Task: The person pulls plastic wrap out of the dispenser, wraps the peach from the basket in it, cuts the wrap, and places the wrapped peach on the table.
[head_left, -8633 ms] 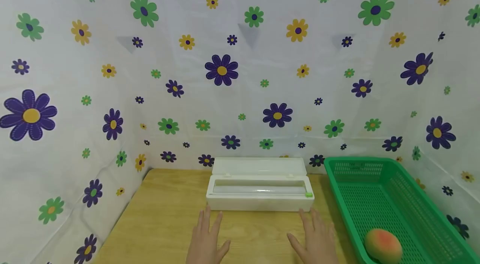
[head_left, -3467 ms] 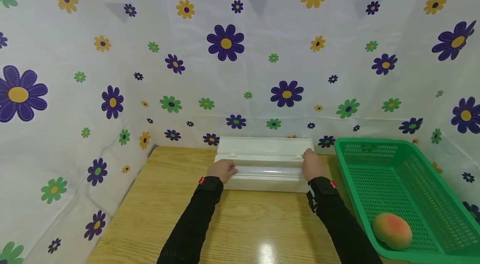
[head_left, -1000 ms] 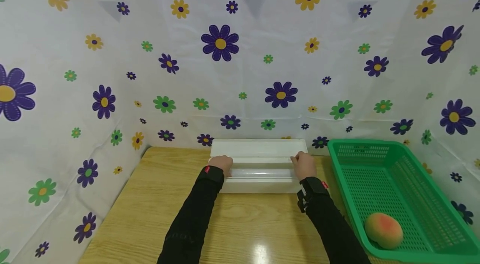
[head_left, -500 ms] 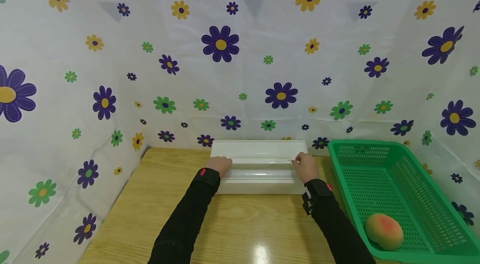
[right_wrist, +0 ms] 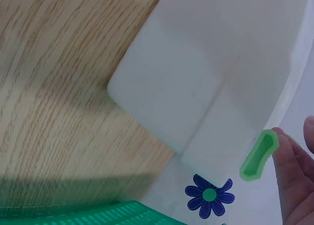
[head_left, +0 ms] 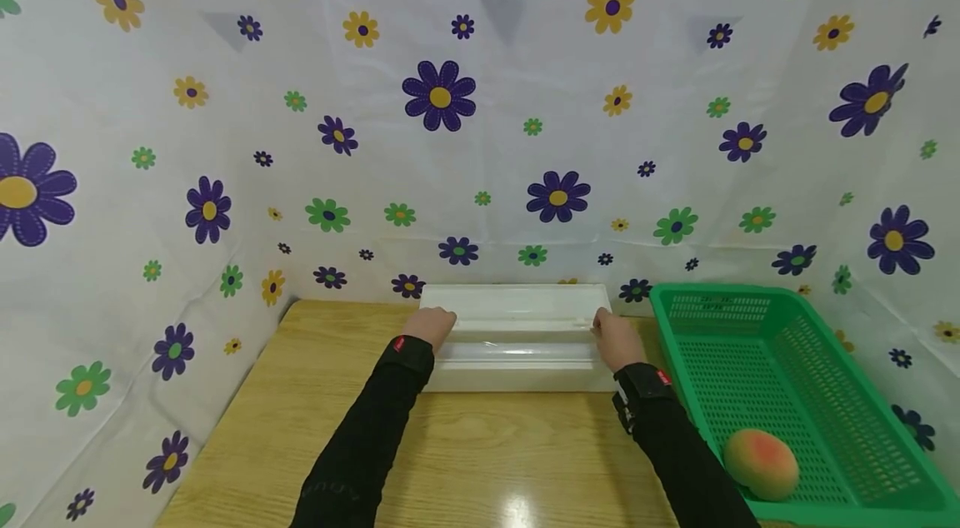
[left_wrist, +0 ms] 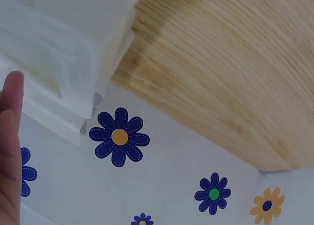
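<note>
A white cling film dispenser [head_left: 517,380] stands at the back of the table with its lid [head_left: 513,301] raised. Inside lies a shiny clear roll of cling film [head_left: 517,351]. My left hand [head_left: 431,326] is over the dispenser's left end, fingers curled and thumb close to the index finger. At the right end, my right hand [head_left: 617,339] has its fingertips bent in a pinch. Both appear to pinch the film's edge, though the clear film hardly shows at the fingertips. The right wrist view shows a green slider [right_wrist: 260,155] beside the right index finger.
To the right is a green plastic basket [head_left: 671,370] with a peach [head_left: 761,464] in its near left corner. The wooden table [head_left: 300,411] extends in front and to the left. A flower-print cloth [head_left: 495,153] hangs close behind the dispenser and along both sides.
My hands have come forward from the near table, where they lay flat-fingered, to the dispenser's two ends. Over the last second they have drawn slightly apart. The peach stays in the basket.
</note>
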Tool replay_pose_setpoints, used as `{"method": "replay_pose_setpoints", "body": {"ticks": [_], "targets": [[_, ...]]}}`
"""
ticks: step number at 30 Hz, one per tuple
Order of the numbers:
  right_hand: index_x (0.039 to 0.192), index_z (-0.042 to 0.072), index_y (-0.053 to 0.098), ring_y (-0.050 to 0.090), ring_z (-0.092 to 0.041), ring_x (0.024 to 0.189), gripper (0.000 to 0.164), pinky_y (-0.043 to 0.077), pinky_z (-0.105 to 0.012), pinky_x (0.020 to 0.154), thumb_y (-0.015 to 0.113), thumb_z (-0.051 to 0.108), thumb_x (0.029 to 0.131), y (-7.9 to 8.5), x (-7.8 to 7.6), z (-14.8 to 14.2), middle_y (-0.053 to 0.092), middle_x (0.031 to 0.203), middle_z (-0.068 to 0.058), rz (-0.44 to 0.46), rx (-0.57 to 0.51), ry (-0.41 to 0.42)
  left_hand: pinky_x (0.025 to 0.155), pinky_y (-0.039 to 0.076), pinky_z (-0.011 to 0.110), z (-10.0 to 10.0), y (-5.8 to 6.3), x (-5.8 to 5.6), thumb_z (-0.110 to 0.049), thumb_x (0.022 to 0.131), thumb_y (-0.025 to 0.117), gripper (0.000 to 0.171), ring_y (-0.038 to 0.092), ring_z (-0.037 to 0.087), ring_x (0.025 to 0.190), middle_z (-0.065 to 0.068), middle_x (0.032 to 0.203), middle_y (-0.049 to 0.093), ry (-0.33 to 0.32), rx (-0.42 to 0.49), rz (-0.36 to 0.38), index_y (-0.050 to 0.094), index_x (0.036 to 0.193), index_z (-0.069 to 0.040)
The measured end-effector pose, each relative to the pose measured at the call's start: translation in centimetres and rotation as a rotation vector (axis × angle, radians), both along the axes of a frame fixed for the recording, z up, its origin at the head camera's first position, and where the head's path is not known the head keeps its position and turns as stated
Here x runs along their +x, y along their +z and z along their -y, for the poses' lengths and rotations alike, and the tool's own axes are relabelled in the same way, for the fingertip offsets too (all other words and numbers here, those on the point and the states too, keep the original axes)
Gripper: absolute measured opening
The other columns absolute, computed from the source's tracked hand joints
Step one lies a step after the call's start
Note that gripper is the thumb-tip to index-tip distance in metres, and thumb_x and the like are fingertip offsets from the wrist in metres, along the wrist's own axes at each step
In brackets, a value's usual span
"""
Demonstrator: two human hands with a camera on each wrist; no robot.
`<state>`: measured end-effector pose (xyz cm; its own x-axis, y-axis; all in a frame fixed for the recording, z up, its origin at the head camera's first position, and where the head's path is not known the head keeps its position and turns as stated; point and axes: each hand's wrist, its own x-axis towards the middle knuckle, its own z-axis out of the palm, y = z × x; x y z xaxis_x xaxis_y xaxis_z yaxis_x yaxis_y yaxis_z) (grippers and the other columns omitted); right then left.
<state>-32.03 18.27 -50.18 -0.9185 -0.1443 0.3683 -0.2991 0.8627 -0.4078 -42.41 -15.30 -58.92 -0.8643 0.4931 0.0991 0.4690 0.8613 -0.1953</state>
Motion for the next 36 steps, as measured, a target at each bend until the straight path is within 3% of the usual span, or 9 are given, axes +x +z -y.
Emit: {"method": "replay_pose_setpoints", "body": {"ticks": [1,4,5,10,17,18,22,30,36], "targets": [[0.077,-0.002,0.051,0.052,-0.026,0.057,0.01,0.042,-0.037,0.052,0.061,0.0,0.08,0.4,0.3,0.1,0.056,0.067,-0.015,0.007,-0.002,-0.009,0.054,0.048,0.042,0.0,-0.2,-0.4,0.004,0.076,0.063,0.013,0.058,0.03,0.063,0.011,0.075,0.061,0.034,0.03,0.035,0.059,0.083,-0.005],[0.077,-0.001,0.051,0.053,-0.025,0.057,0.011,0.042,-0.036,0.053,0.061,0.001,0.081,1.3,0.7,0.2,0.056,0.067,-0.013,0.02,0.004,-0.029,0.053,0.048,0.04,0.5,-1.5,-1.4,0.003,0.081,0.056,0.009,0.058,0.028,0.061,0.011,0.073,0.061,0.021,0.12,-0.053,0.058,0.081,-0.006],[0.077,-0.001,0.052,0.053,-0.025,0.058,0.011,0.042,-0.035,0.054,0.061,0.001,0.081,1.4,0.7,0.2,0.056,0.067,-0.013,0.024,0.001,-0.032,0.053,0.048,0.04,0.4,-1.1,-1.3,0.004,0.083,0.054,0.01,0.059,0.028,0.062,0.012,0.074,0.061,0.032,0.146,-0.049,0.058,0.082,-0.006],[0.076,-0.001,0.052,0.051,-0.023,0.056,0.011,0.041,-0.034,0.052,0.062,0.001,0.08,1.4,0.5,0.2,0.055,0.065,-0.012,-0.001,-0.017,-0.046,0.055,0.048,0.038,-1.1,4.1,1.4,0.004,0.087,0.049,0.009,0.06,0.028,0.063,0.015,0.073,0.06,0.156,0.274,0.097,0.057,0.086,0.0],[0.077,-0.002,0.052,0.05,-0.022,0.055,0.01,0.041,-0.034,0.052,0.06,0.0,0.082,2.1,0.3,0.3,0.055,0.066,-0.012,-0.011,-0.051,-0.068,0.048,0.043,0.033,-1.6,9.2,4.4,-0.001,0.085,0.054,0.004,0.055,0.023,0.053,0.013,0.066,0.056,0.163,0.46,0.15,0.052,0.087,0.002],[0.076,-0.002,0.052,0.05,-0.022,0.056,0.01,0.041,-0.034,0.052,0.06,0.0,0.082,2.2,0.3,0.2,0.055,0.067,-0.012,-0.01,-0.056,-0.075,0.051,0.045,0.036,-2.0,10.8,5.4,0.001,0.083,0.056,0.006,0.056,0.025,0.056,0.013,0.069,0.057,0.194,0.472,0.184,0.053,0.087,0.002],[0.076,-0.002,0.053,0.049,-0.022,0.057,0.009,0.042,-0.035,0.054,0.06,0.0,0.082,2.7,0.0,0.2,0.055,0.066,-0.012,-0.008,-0.062,-0.092,0.056,0.046,0.034,-2.3,12.8,6.8,0.0,0.082,0.058,0.006,0.057,0.025,0.062,0.013,0.072,0.058,0.166,0.489,0.144,0.053,0.085,0.001],[0.078,-0.003,0.053,0.05,-0.024,0.06,0.006,0.043,-0.036,0.057,0.058,-0.001,0.083,3.9,0.1,0.3,0.056,0.07,-0.014,0.033,-0.084,-0.091,0.057,0.042,0.031,-2.1,13.8,7.0,-0.005,0.083,0.06,0.009,0.05,0.02,0.059,0.008,0.069,0.053,0.158,0.491,0.13,0.051,0.08,-0.001],[0.078,-0.002,0.053,0.054,-0.026,0.061,0.007,0.043,-0.036,0.055,0.058,-0.002,0.083,4.6,0.3,0.3,0.057,0.07,-0.015,-0.028,-0.091,-0.071,0.055,0.039,0.03,-2.2,14.8,7.3,-0.003,0.083,0.059,0.012,0.047,0.018,0.057,0.006,0.066,0.048,0.172,0.509,0.16,0.048,0.078,-0.003]]}}
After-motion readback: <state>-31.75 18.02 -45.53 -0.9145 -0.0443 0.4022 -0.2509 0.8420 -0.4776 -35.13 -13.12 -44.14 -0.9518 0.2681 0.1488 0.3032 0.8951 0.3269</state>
